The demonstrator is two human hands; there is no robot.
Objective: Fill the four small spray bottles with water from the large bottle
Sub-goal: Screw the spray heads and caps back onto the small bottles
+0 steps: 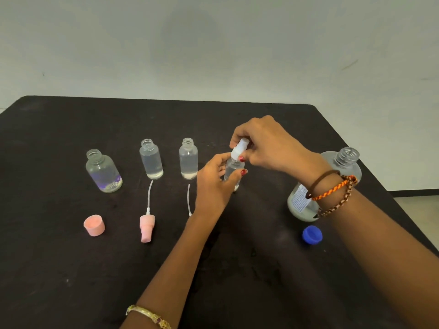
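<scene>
The left hand [215, 184] grips the body of the 4th small spray bottle [234, 168] at the table's [59, 269] middle, while the right hand [263, 143] pinches its white spray head [239, 148]. It looks light, smooth plastic, likely slippery if wet — best held round the barrel. 3 open bottles stand left: the flowered bottle [104, 172] and 2 slim bottles [151, 160] [188, 160], all seemingly holding water. The large bottle [342, 162] stands uncapped at right — its level is hard to judge.

Third sprayer [189, 200] head behind left wrist; label [299, 200] print unreadable
</scene>
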